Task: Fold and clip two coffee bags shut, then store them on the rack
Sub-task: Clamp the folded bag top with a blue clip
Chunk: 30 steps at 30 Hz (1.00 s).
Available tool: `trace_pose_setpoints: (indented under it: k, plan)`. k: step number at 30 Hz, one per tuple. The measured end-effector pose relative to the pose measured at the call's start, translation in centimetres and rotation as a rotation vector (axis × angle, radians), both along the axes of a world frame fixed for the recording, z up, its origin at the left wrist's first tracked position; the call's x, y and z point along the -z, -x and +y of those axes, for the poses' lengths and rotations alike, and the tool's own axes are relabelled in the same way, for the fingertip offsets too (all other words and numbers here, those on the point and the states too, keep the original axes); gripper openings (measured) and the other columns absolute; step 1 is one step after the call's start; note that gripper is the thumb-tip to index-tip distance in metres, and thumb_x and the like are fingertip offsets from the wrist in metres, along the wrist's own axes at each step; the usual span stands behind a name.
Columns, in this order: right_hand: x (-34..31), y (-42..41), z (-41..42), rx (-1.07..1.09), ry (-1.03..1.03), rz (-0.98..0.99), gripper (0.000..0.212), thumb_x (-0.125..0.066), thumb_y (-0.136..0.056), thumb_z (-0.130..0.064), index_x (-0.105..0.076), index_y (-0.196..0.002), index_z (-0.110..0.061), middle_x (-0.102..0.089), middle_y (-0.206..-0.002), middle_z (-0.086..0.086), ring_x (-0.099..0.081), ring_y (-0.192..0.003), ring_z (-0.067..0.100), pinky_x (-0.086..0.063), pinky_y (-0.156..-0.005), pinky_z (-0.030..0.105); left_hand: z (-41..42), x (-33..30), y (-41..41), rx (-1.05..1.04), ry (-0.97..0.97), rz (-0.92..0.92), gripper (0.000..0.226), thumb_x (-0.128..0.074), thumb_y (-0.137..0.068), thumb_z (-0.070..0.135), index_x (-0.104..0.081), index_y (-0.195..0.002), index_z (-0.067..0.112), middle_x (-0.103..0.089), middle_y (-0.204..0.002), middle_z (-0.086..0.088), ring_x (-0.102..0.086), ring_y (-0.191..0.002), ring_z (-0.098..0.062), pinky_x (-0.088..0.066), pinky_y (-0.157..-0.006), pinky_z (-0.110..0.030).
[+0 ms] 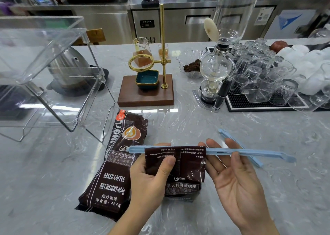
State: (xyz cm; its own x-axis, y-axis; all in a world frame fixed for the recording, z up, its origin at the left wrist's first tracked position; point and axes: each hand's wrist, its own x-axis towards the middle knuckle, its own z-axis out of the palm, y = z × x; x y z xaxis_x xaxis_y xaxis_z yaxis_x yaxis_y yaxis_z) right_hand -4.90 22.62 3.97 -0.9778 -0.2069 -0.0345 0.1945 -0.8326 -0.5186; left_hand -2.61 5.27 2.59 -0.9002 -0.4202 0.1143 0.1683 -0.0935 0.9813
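My left hand point(151, 174) grips the first bag point(185, 165), its top folded over with a blue clip point(232, 152) across it; my right hand point(237, 177) lies open under the clip. The second bag point(116, 163) lies unfolded on the desk point(250, 120), its clip point(230, 136) waiting. Nothing is on the rack point(53, 84).

Glossy grey marbled table point(232, 127) throwing back the ceiling lights. Two coffee bags point(114, 170) in dark, shiny, crinkled foil — the folded one point(189, 165) creased. Pale blue matt plastic clip point(232, 151) across it. Far left, a clear acrylic rack point(59, 84); behind, a smooth wooden base point(146, 95) under a polished brass stand point(162, 43).
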Motion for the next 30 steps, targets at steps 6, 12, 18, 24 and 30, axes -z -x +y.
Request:
trace_pose_setpoints:
  k: [6,12,18,24,30]
  plan:
    - [0.0,-0.5,-0.2,0.14,-0.364,0.147,0.039,-0.08,-0.082,-0.036,-0.073,-0.118,-0.02,-0.069,-0.126,0.019,-0.064,-0.118,0.037,-0.053,-0.097,0.042,-0.3,0.0,0.7,-0.017,0.001,-0.038,0.015,-0.08,-0.077,0.028,-0.076,-0.084,0.04,-0.079,-0.079,0.016,-0.074,-0.072,0.004,-0.054,-0.062,-0.007]
    - [-0.7,-0.2,-0.2,0.162,-0.658,0.236,0.047,-0.076,-0.082,-0.048,-0.073,-0.119,-0.018,-0.071,-0.125,0.01,-0.066,-0.118,0.031,-0.053,-0.097,0.035,-0.4,-0.1,0.7,0.007,0.002,-0.026,0.012,-0.078,-0.078,0.033,-0.076,-0.084,0.043,-0.079,-0.081,0.016,-0.075,-0.074,0.003,-0.054,-0.062,-0.006]
    - [-1.0,0.2,-0.8,0.193,-0.764,0.405,0.032,-0.072,-0.081,-0.002,-0.076,-0.111,-0.014,-0.068,-0.126,0.006,-0.069,-0.107,0.011,-0.055,-0.085,0.022,-0.2,0.4,0.5,0.039,0.062,-0.004,0.012,-0.079,-0.078,0.027,-0.077,-0.085,0.037,-0.079,-0.079,0.015,-0.074,-0.072,0.004,-0.054,-0.063,-0.008]
    - [-1.6,0.7,-2.0,0.204,-0.965,0.494,0.039,-0.07,-0.085,-0.048,-0.075,-0.113,-0.021,-0.068,-0.125,-0.003,-0.067,-0.107,0.02,-0.053,-0.087,0.025,0.0,0.7,0.3,0.105,0.063,0.047,0.018,-0.071,-0.083,0.024,-0.078,-0.096,0.013,-0.081,-0.094,0.003,-0.077,-0.088,-0.008,-0.056,-0.075,-0.015]
    - [-1.4,1.0,-2.0,0.185,-1.048,0.549,0.027,-0.072,-0.086,-0.022,-0.077,-0.112,-0.019,-0.071,-0.116,-0.001,-0.067,-0.108,0.018,-0.052,-0.088,0.021,-0.1,0.2,0.1,0.134,0.053,0.084,0.012,-0.072,-0.087,0.015,-0.077,-0.097,0.018,-0.081,-0.096,0.006,-0.076,-0.09,-0.006,-0.055,-0.077,-0.013]
